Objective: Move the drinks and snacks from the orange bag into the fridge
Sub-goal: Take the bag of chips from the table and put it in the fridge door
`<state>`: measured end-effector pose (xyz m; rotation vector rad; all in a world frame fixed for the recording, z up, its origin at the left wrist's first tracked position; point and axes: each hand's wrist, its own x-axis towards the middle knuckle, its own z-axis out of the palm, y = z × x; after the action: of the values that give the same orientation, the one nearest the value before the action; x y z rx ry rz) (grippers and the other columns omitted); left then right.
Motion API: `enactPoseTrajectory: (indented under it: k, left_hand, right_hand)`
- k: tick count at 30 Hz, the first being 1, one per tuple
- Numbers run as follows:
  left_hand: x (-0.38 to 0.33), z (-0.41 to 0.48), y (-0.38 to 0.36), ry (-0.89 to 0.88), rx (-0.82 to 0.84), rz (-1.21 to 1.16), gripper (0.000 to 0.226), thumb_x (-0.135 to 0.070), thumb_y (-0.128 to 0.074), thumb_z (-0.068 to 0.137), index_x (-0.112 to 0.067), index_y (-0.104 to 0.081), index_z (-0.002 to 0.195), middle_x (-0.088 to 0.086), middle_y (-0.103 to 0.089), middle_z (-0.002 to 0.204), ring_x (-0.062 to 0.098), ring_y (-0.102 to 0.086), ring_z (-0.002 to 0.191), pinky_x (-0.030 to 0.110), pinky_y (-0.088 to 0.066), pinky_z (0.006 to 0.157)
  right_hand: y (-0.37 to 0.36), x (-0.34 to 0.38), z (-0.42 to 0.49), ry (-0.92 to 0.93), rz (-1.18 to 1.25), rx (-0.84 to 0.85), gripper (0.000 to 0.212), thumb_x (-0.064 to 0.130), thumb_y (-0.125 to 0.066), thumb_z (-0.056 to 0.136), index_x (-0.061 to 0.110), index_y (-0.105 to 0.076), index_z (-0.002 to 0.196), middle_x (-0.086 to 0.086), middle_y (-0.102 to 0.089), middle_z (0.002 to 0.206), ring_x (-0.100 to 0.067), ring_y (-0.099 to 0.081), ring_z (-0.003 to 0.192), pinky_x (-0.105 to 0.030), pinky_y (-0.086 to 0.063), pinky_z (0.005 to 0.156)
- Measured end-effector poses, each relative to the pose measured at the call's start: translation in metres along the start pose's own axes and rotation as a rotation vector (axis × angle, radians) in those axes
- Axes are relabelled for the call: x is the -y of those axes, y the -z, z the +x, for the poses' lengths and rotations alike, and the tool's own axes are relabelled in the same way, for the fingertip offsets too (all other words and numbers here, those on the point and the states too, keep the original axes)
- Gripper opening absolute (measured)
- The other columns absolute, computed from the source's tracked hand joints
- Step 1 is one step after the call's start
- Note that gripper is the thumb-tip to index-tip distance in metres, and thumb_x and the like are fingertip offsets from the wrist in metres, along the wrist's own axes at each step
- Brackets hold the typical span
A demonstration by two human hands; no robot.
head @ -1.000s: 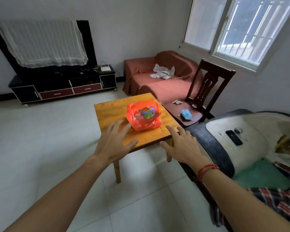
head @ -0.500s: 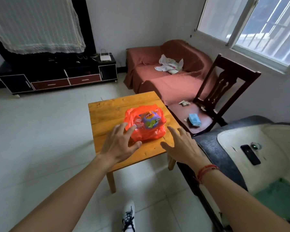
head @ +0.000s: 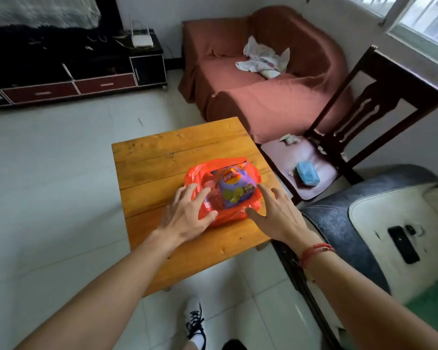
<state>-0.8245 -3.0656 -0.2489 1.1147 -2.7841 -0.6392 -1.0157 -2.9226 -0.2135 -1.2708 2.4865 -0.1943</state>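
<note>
**Both hands at the orange bag on the wooden table**

Far left, against the wall, we note a low dark TV stand (head: 68, 82) with red drawer fronts. A white router (head: 142, 42) sits on its right end. Pale floor tiles run to a small wooden table (head: 162, 152) mid-frame.

Our left hand (head: 185, 218) lies over the left flank of the orange bag (head: 228, 216). The fingers are spread and fairly straight on the plastic, the thumb lies along the bag's near edge, and nothing is pinched.

The bag rests on the table's near right part. A purple Lay's chip packet (head: 234, 188) shows at its top. A reddish item beside it is too blurred for us to name.

Our right hand (head: 278, 218) is at the bag's right flank, fingers splayed and thumb pointing toward the near edge. We cannot tell whether it touches the plastic. A red string bracelet (head: 314, 251) circles that wrist.

Behind the table stands a sofa (head: 263, 104) under a rust-red cover, with a crumpled white cloth (head: 263, 59) on its seat. Further right is a dark wooden chair (head: 379, 102) with a blue packet (head: 307, 173) on its seat. At far right a black handset (head: 402, 245) lies on a whitish surface.
</note>
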Motion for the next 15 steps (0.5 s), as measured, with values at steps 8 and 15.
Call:
enactPoseTrajectory:
  k: [8,15]
  left_hand:
    - [0.018,0.056,-0.035,0.044,0.119,-0.045,0.072,-0.065,-0.040,0.082,-0.033,-0.035,0.147,0.000,-0.030,0.153,0.024,-0.027,0.140,0.048,-0.043,0.104]
    - [0.011,0.088,-0.052,0.162,0.122,-0.144,0.076,-0.062,-0.041,0.081,-0.025,-0.039,0.147,0.003,-0.035,0.151,0.029,-0.034,0.136,0.040,-0.036,0.110]
  right_hand:
    - [-0.019,-0.009,0.068,-0.051,-0.043,0.061,0.077,0.062,-0.053,0.091,0.025,-0.027,0.153,-0.013,-0.049,0.137,-0.037,-0.051,0.119,-0.044,-0.044,0.094]
    - [-0.030,-0.015,0.110,-0.017,0.048,0.138,0.077,0.058,-0.052,0.095,0.025,-0.021,0.157,-0.013,-0.042,0.148,-0.036,-0.046,0.129,-0.046,-0.048,0.097]
